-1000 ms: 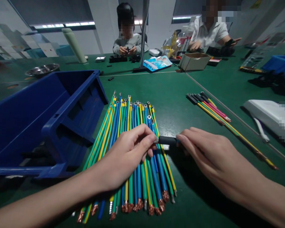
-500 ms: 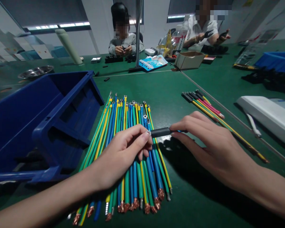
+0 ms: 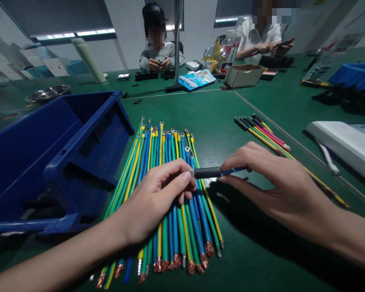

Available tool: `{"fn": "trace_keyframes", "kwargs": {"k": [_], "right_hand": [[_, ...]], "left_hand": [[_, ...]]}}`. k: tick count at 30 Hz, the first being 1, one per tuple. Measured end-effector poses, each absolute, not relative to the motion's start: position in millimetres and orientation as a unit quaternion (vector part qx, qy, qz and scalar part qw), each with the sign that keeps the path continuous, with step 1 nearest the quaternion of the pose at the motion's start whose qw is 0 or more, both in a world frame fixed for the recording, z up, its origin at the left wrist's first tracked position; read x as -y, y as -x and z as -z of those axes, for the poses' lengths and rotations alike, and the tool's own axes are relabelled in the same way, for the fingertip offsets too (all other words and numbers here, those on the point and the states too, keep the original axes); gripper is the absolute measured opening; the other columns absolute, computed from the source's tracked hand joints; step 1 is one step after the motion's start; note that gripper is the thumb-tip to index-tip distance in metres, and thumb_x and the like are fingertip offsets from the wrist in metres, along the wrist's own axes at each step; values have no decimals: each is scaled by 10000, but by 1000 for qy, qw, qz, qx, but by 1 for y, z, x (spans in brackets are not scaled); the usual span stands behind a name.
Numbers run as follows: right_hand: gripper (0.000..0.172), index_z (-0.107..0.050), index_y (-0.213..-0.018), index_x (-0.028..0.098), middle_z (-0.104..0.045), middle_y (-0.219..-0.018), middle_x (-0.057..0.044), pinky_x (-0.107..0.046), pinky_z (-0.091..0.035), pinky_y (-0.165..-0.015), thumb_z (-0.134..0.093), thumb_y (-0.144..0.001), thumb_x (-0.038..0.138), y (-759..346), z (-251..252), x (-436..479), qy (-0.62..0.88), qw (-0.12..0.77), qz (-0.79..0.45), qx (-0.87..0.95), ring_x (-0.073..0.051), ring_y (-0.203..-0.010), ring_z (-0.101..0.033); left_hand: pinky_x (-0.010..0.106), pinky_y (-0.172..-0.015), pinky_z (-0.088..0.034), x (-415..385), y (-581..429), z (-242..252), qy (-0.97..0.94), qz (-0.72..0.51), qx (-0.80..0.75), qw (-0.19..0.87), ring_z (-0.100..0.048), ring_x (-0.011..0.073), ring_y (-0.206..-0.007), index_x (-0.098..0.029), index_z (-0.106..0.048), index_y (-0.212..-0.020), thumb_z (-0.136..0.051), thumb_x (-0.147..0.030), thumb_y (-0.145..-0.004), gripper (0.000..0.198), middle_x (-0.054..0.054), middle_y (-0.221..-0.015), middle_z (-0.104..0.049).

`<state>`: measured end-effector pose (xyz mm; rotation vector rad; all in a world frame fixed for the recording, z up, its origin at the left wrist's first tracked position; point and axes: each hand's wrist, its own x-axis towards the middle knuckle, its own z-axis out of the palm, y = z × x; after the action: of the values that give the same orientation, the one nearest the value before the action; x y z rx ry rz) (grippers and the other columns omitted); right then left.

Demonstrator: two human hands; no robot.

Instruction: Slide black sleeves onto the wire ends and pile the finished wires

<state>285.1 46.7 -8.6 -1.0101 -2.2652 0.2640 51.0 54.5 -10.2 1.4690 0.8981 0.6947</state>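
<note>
My left hand (image 3: pixel 161 198) is closed, thumb and forefinger pinching the silvery metal end of a blue cable (image 3: pixel 233 170). A black sleeve (image 3: pixel 207 172) surrounds the cable just right of those fingertips. My right hand (image 3: pixel 270 182) pinches with thumb and fingertips at the sleeve's right end, where the blue cable comes out and runs behind the fingers. Below the left hand lies a spread row of blue and yellow-green cables (image 3: pixel 174 219), with metal ring lugs at the far ends and mostly bare copper strands at the near ends.
A dark blue bin (image 3: pixel 88 150) stands at left. Several black-sleeved cables (image 3: pixel 261 129) lie at right, near a white device (image 3: pixel 346 148). Farther back are a cardboard box (image 3: pixel 242 77), a metal pole (image 3: pixel 177 44), a blue packet (image 3: pixel 197 79) and two people working across the green table.
My right fingertips have shifted slightly right, and more blue cable shows beyond the black sleeve. My left hand keeps its pinch. The person at back right has moved their hands.
</note>
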Motion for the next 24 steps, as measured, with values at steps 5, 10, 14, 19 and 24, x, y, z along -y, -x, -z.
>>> {"fn": "trace_keyframes", "kwargs": {"k": [5,10,14,19,24], "right_hand": [[79,-549,-858,175,-576,-797,-20,-275,-396,-609,-593,-918,147,-285,10,-43,371,322,-97,866,-136,-724,-495],[87,-555,-843,164,-591,-765,-36,-290,-388,-598,-601,-909,129,-283,11,-44,357,331,-85,869,-145,-707,-493],[86,-559,-850,174,-617,-786,-36,-290,-407,-612,-615,-908,142,-286,12,-50,331,336,-101,876,-148,-726,-521],[75,-569,-862,182,-634,-797,-31,-296,-423,-624,-623,-905,153,-289,11,-52,324,337,-103,878,-150,-731,-545],[100,-562,-833,187,-614,-764,-21,-288,-418,-603,-613,-902,135,-289,9,-51,321,331,-104,881,-148,-713,-543]], "left_hand": [[234,-615,-435,-54,-51,10,-635,-281,-393,602,-551,121,-696,-174,-588,-817,-490,-304,-978,229,-14,-761,-585],[232,-596,-415,-55,-51,9,-645,-271,-404,589,-546,119,-677,-167,-593,-780,-493,-300,-967,250,-14,-719,-581],[223,-605,-417,-53,-50,10,-645,-275,-399,591,-553,108,-692,-177,-598,-802,-495,-321,-982,253,-21,-752,-591],[225,-643,-430,-53,-51,9,-649,-274,-394,590,-573,107,-726,-181,-591,-809,-487,-318,-987,247,-27,-781,-599],[234,-659,-435,-54,-53,7,-659,-266,-393,583,-592,109,-718,-172,-576,-785,-474,-272,-970,234,-24,-777,-600]]}}
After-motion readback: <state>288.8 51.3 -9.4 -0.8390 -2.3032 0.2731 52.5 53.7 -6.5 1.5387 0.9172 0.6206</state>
